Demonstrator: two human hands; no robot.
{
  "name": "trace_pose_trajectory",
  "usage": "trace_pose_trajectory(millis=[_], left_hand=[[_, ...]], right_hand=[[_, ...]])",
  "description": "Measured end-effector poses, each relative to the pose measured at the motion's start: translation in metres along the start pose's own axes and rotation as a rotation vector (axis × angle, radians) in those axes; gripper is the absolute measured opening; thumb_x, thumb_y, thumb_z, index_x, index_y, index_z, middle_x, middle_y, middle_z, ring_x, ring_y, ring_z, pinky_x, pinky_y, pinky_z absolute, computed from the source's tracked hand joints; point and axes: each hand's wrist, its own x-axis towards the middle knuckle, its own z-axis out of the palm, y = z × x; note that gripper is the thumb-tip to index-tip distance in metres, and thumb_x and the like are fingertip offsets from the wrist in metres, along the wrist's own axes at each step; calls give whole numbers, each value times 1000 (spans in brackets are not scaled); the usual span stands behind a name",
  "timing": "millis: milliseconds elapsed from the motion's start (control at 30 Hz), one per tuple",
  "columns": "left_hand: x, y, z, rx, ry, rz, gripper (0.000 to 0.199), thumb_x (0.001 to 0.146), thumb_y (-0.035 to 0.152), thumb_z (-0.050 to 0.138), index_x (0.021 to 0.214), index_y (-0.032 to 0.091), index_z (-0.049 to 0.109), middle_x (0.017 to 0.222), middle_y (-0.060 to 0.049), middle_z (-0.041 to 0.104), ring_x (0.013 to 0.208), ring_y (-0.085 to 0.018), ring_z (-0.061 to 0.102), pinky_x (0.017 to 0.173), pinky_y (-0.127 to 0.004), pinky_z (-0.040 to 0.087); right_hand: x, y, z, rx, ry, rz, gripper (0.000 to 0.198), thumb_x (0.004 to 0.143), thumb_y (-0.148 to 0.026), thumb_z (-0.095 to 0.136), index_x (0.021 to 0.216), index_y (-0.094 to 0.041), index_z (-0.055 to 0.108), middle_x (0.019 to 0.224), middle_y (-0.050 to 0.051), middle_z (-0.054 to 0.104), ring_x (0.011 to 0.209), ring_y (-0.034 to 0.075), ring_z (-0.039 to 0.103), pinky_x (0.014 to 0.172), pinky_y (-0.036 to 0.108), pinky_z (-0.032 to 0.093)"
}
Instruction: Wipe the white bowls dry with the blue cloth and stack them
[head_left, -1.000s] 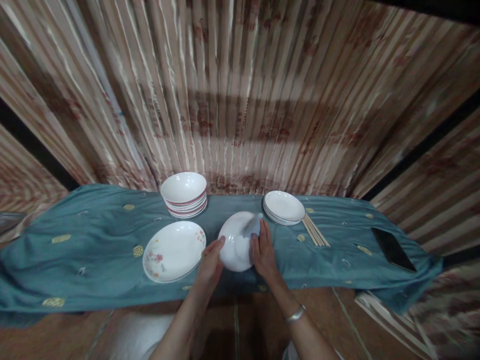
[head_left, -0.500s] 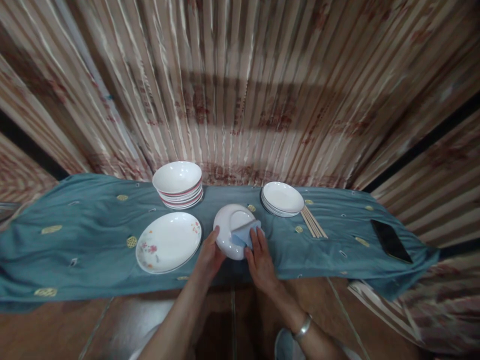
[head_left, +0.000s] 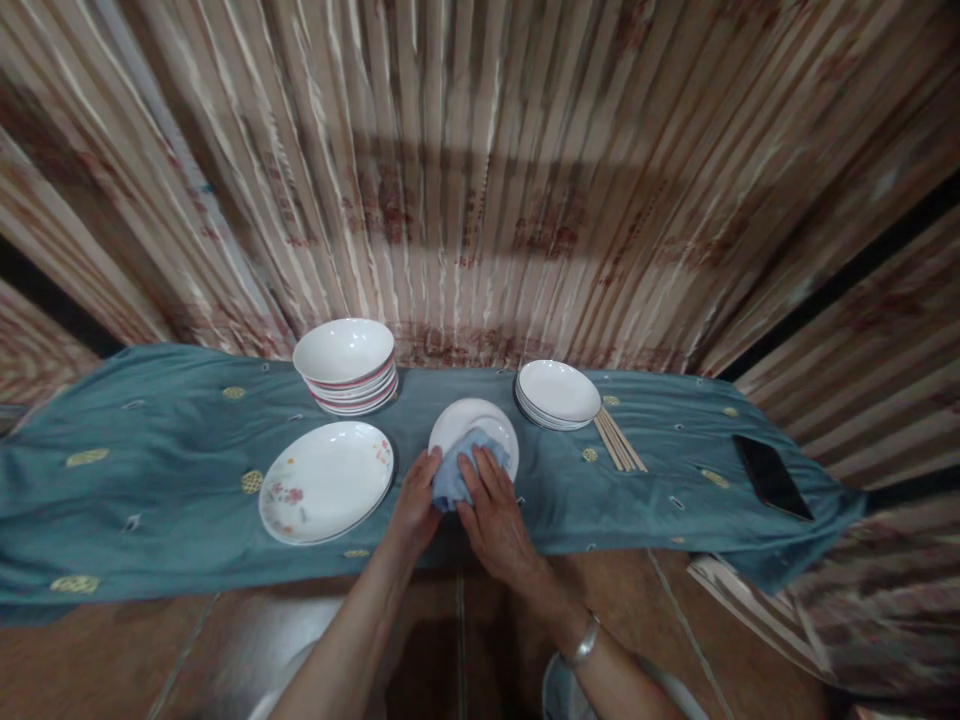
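A round white bowl (head_left: pixel 448 425), apparently with its underside and foot ring facing me, is at the front middle of the cloth-covered table. My left hand (head_left: pixel 417 500) grips the near left edge of the bowl, thumb on top. A crumpled light blue cloth (head_left: pixel 452 478) lies over the bowl's near part. With fingers close together, my right hand (head_left: pixel 491 505) presses this cloth onto the bowl. The bowl's near edge is hidden by the cloth and fingers.
A teal tablecloth (head_left: pixel 187 480) covers the narrow table. Left stand stacked bowls (head_left: pixel 345 350) and an oval floral plate (head_left: pixel 330 480). To the right are stacked small plates (head_left: pixel 559 390), several wooden chopsticks (head_left: pixel 621 440) and a black phone (head_left: pixel 772 477). A pleated curtain (head_left: pixel 465 200) hangs behind.
My right hand and the blue cloth have moved left and nearer across the bowl, and the cloth is now more bunched. The bowl has tipped flatter. My view has shifted slightly.
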Motion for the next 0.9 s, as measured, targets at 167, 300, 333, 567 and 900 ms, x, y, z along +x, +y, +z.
trace_pose_trajectory(millis=[167,300,333,567,900], left_hand=[[-3,-3,3,-37,-100,-21,29,65,32,79,85,13,69,77,-5,72,71,-17,66,68,-27,48],[-5,-4,4,-53,-113,-25,29,66,30,79,87,12,70,80,-7,74,83,-22,68,78,-31,49],[-5,-4,4,-55,-108,-30,30,66,30,80,88,12,71,80,-7,74,84,-23,68,79,-32,49],[-5,4,3,-30,-79,-7,37,60,29,82,90,11,71,87,-9,74,89,-25,68,79,-33,51],[-20,10,5,124,-160,61,46,65,28,77,109,18,70,108,-9,72,106,-26,62,93,-35,46]], right_hand=[[12,18,-2,-37,58,77,58,97,-32,35,150,-18,18,155,14,24,144,27,18,112,54,28],[8,31,-2,-17,79,133,56,98,-34,32,149,-14,22,152,17,29,143,27,22,111,55,28],[6,33,-2,-4,84,141,55,98,-34,32,149,-14,24,152,17,30,143,27,23,111,55,29],[-11,26,-4,128,79,132,47,97,-22,33,144,-20,35,148,13,39,139,23,34,111,49,35],[-1,-13,-22,-28,-72,-45,62,89,-17,44,148,-23,25,158,10,13,146,29,10,111,55,29]])
